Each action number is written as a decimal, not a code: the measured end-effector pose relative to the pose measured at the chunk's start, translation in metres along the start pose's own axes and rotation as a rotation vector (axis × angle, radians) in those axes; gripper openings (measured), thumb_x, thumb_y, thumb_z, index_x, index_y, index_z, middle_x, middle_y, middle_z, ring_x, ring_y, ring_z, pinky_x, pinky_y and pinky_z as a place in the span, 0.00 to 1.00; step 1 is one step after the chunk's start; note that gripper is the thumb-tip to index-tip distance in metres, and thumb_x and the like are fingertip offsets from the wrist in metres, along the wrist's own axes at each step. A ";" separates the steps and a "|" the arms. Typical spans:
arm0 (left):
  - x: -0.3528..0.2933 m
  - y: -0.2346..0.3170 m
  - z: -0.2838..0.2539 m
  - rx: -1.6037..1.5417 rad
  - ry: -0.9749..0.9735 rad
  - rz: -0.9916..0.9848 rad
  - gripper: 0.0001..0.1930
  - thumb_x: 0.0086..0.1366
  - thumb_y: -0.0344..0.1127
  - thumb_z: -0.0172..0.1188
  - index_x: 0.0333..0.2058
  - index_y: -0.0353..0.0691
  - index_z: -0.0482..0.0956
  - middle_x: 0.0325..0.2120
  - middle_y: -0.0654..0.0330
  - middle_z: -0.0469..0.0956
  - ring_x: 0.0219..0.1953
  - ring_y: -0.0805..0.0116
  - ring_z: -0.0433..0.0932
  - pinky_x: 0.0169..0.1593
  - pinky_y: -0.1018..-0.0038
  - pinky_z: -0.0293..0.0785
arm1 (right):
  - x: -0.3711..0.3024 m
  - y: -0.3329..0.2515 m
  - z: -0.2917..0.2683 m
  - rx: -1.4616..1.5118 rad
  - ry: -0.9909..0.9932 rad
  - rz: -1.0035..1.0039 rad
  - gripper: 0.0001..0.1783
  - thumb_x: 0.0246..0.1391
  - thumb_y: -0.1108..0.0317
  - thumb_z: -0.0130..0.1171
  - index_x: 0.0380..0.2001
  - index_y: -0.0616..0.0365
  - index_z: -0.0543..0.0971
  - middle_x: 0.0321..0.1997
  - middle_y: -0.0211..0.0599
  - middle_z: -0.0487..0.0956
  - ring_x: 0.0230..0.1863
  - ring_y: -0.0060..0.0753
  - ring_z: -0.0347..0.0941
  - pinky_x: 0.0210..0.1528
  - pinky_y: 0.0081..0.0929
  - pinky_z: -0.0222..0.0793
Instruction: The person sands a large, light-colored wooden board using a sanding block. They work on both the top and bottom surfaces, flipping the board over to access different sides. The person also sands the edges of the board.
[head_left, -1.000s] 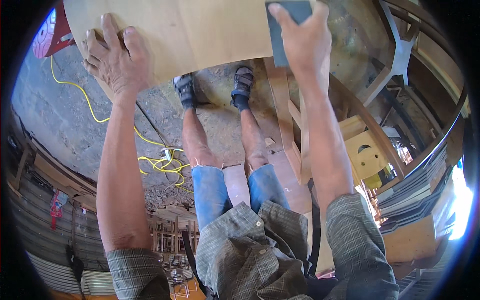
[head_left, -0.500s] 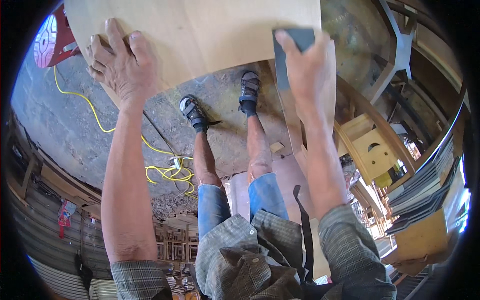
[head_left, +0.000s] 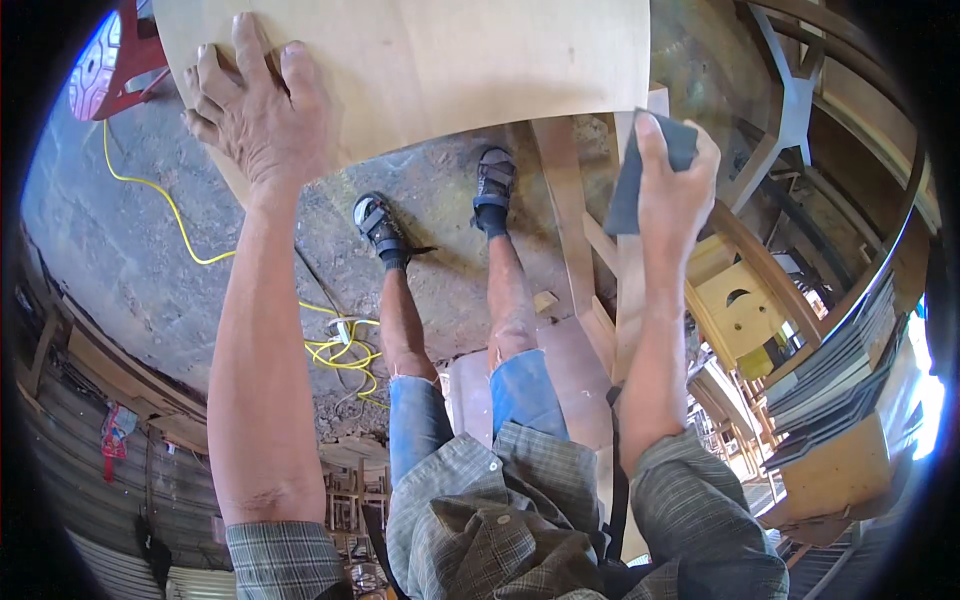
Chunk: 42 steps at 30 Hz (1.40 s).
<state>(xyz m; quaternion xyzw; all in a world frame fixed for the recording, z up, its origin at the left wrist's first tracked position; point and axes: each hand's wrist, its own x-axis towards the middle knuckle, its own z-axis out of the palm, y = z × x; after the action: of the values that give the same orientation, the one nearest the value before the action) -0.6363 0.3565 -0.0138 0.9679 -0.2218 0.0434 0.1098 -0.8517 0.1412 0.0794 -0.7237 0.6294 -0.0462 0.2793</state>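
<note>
A pale wooden board (head_left: 450,65) with a curved near edge spans the top of the view. My left hand (head_left: 265,125) lies on its left end with the fingers spread. My right hand (head_left: 678,190) grips a piece of dark grey sandpaper (head_left: 628,190), thumb on one face and fingers wrapped behind. That hand is at the board's near right corner, just past the edge. Whether the sandpaper touches the corner I cannot tell.
Wooden frame pieces (head_left: 565,215) stand under the board's right side. A yellow cable (head_left: 170,205) runs over the rough floor to a tangle near my feet. A red stand (head_left: 125,60) is at far left. Stacked dark sheets (head_left: 835,370) lie at right.
My right hand has moved right and toward me with the sandpaper, off the board's face to beyond its corner. The board and my left hand appear shifted slightly right and up in view.
</note>
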 end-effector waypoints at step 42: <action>-0.002 -0.003 0.008 0.000 0.028 -0.005 0.29 0.63 0.58 0.42 0.62 0.59 0.58 0.60 0.48 0.51 0.64 0.44 0.48 0.63 0.44 0.38 | 0.046 -0.014 0.030 -0.270 -0.274 -0.373 0.38 0.40 0.42 0.66 0.45 0.62 0.70 0.35 0.50 0.79 0.40 0.53 0.76 0.42 0.41 0.70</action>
<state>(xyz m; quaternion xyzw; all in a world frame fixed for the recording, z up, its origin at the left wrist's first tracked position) -0.6366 0.3588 -0.0221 0.9677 -0.2179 0.0568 0.1131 -0.8170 0.1095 0.0479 -0.8573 0.4422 0.0859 0.2493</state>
